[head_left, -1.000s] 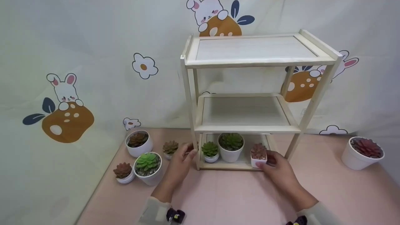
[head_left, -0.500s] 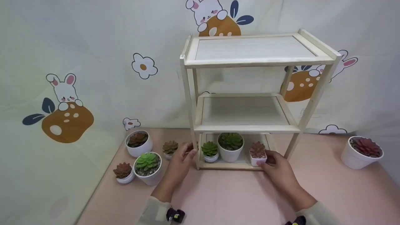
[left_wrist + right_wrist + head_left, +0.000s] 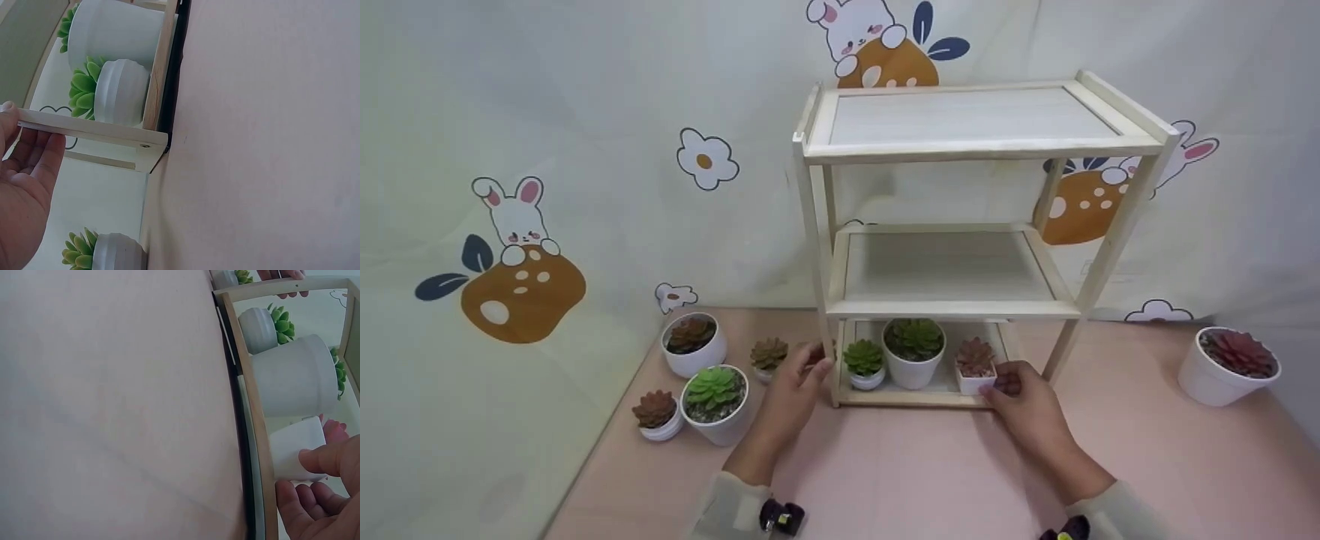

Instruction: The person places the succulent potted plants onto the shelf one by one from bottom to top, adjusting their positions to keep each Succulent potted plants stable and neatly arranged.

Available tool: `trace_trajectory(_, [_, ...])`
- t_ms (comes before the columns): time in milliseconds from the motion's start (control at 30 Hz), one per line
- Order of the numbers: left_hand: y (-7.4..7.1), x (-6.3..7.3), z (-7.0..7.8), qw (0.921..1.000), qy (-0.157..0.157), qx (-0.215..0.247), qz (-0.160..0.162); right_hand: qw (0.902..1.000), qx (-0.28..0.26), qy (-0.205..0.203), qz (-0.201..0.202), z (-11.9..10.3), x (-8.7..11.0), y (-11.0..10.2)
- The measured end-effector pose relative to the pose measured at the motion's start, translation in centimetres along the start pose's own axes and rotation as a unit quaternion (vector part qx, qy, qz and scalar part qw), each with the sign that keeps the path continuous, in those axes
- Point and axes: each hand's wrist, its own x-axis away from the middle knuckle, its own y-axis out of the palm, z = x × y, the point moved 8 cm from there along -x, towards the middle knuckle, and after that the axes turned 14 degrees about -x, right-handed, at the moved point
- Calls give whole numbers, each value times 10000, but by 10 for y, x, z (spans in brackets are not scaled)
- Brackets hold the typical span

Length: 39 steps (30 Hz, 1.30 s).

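On the bottom tier of a wooden shelf (image 3: 952, 309), my right hand (image 3: 1031, 401) holds a small square white pot with a pinkish-red succulent (image 3: 976, 358). In the right wrist view the thumb (image 3: 318, 460) lies on the pot's face, and the curled fingers (image 3: 301, 503) sit at its side. My left hand (image 3: 793, 394) grips the shelf's left front post (image 3: 84, 128), thumb on one side and fingers on the other. A larger white pot with a dark green succulent (image 3: 914, 354) and a small round pot with a green succulent (image 3: 865, 363) share the bottom tier.
Left of the shelf stand several potted succulents: a bright green one (image 3: 715, 405), a reddish-brown one (image 3: 656, 415), a brown one in a white pot (image 3: 692, 345) and a small brown-green one (image 3: 769, 356). A dark red succulent (image 3: 1231, 366) stands far right on the pink tabletop (image 3: 900, 472).
The square pot has shifted slightly left and back on the bottom tier, with my right hand following it. My left hand stays on the post.
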Motion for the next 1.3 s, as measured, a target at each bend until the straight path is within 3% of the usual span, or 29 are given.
trace_trajectory(767, [2, -1, -3, 9999, -146, -35, -71, 9996, 194, 200, -39, 1, -4, 1])
trace_trajectory(1300, [1, -1, -1, 10000, -12, 24, -49, 9999, 154, 62, 26, -6, 5, -4])
